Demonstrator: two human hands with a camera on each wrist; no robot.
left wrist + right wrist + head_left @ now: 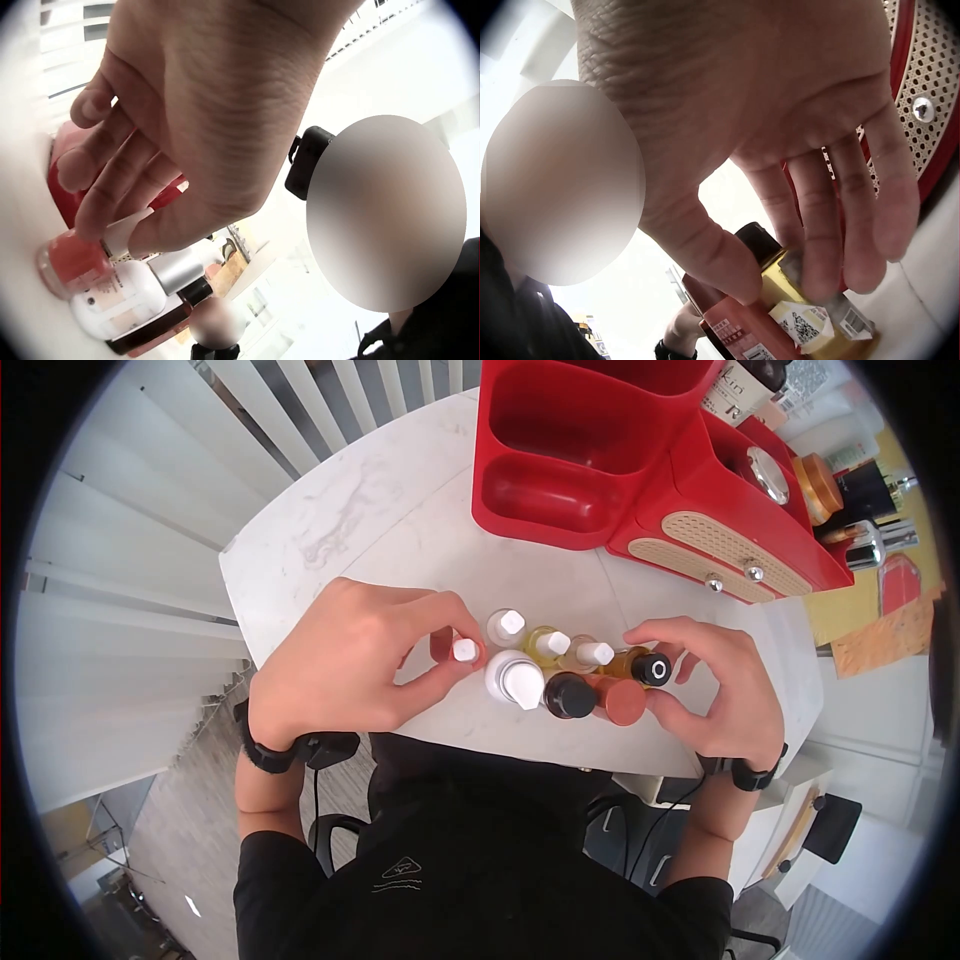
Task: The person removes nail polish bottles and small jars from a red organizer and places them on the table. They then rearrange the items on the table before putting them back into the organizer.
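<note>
My left hand pinches a small white-capped bottle between thumb and fingers; the left wrist view shows this bottle's body as coral red. To its right, several small bottles stand in two close rows: white caps behind, with a black-capped amber bottle at the right end, and a white bottle, a black-capped one and a reddish one in front. My right hand is at the right end of the rows, thumb by the reddish bottle and fingers bent near the amber bottle; whether it touches them is unclear.
Behind the bottles stands a red organizer with open compartments and woven-front drawers, with jars and bottles on its right part. The white marble-patterned table ends just in front of the body. White slats rise on the left.
</note>
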